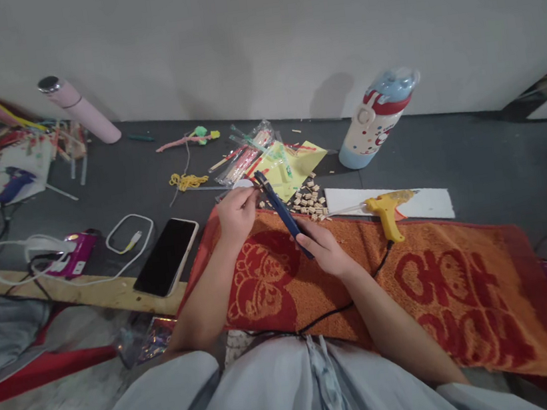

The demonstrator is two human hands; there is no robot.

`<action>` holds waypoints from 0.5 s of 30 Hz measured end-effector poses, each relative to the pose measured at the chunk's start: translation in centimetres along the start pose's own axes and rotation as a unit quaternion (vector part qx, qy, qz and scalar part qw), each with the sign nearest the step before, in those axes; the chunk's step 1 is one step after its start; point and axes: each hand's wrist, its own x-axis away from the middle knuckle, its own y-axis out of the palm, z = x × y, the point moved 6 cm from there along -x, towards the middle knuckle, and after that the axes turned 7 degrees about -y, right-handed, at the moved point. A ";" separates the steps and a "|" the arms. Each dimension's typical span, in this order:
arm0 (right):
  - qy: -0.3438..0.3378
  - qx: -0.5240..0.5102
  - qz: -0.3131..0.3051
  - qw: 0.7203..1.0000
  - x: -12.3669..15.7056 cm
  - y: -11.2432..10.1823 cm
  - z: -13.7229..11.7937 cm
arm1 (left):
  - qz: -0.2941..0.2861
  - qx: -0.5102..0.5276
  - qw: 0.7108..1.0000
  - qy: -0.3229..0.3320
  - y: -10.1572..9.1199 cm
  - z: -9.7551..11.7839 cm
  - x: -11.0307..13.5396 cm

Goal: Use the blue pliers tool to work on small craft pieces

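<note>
My right hand (323, 247) grips the lower end of a long dark blue tool (280, 208), which slants up and to the left over an orange and red towel (444, 276). My left hand (237, 211) pinches a small white round piece (242, 183) right at the tool's upper tip. Several small wooden cubes (309, 200) lie just beyond the two hands, beside a yellow-green sheet (292, 159).
A yellow glue gun (387, 207) rests on a white sheet (429, 200), its black cord trailing toward me. A phone (166, 257) lies left of the towel. A blue and white bottle (375, 117), a pink tube (79, 109), straws (245, 156), yellow yarn (186, 180) and a white cable (48, 251) surround them.
</note>
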 end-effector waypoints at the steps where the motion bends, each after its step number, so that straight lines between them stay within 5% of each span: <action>1: 0.001 -0.002 -0.002 1.000 0.0 0.0 -0.1 | 0.002 -0.007 1.000 0.001 0.0 0.0 0.0; 15: -0.003 0.016 0.018 1.000 0.2 0.1 0.6 | -0.011 0.004 1.000 -0.025 -0.1 -0.1 -0.3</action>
